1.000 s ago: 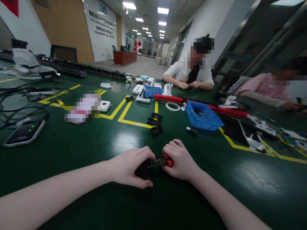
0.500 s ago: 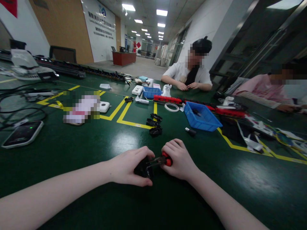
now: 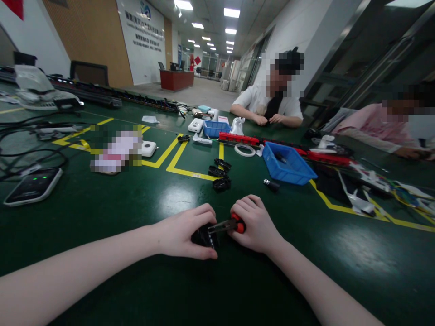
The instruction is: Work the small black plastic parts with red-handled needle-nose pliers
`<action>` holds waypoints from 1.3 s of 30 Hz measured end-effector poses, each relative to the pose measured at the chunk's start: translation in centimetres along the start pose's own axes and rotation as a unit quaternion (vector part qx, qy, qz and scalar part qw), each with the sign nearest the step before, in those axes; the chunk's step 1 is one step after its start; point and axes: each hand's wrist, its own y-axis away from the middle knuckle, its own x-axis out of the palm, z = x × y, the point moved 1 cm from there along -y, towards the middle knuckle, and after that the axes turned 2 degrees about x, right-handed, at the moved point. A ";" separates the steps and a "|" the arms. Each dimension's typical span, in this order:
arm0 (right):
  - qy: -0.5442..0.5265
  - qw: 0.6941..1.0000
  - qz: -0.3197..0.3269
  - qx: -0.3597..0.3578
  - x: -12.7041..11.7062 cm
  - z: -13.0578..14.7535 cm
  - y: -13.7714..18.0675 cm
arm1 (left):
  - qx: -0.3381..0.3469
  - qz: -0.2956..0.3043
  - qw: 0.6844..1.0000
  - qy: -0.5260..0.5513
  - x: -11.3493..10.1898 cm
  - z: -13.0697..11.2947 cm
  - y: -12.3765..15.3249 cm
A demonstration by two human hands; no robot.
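My left hand holds a small black plastic part between thumb and fingers, just above the green table. In my right hand is a pair of needle-nose pliers with red handles, gripped in a closed fist. The plier jaws point left and meet the black part; whether they pinch it I cannot tell. Beyond my hands, several similar black parts lie in a short row. A small black cylinder with a shiny end lies to their right.
A blue bin with a dark item inside stands right of centre, a smaller blue bin behind it. Phones and cables lie left. A white ring sits near red strips. Two people sit across the table.
The plier jaws have shifted slightly on the black part, and the part appears turned a little. Both hands keep nearly the same place; the view has moved slightly.
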 end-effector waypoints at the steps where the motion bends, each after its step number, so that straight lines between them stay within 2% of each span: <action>1: 0.000 1.000 -0.001 0.001 0.0 0.0 0.0 | 0.000 0.005 1.000 -0.004 0.0 0.0 0.0; 11: 0.003 1.000 0.006 0.004 0.1 -0.1 -0.1 | 0.012 0.025 0.999 -0.035 -0.1 0.1 -0.1; 21: -0.005 0.999 0.030 0.013 0.1 -0.1 0.0 | 0.014 0.029 0.999 -0.009 -0.1 1.0 -0.3; 30: -0.027 0.999 0.034 0.021 0.1 0.0 -0.1 | 0.003 0.013 1.000 0.010 -0.2 0.5 -0.1; 39: -0.033 0.998 0.042 0.022 0.0 -0.1 0.0 | 0.001 0.026 1.000 -0.004 -0.2 0.6 -0.4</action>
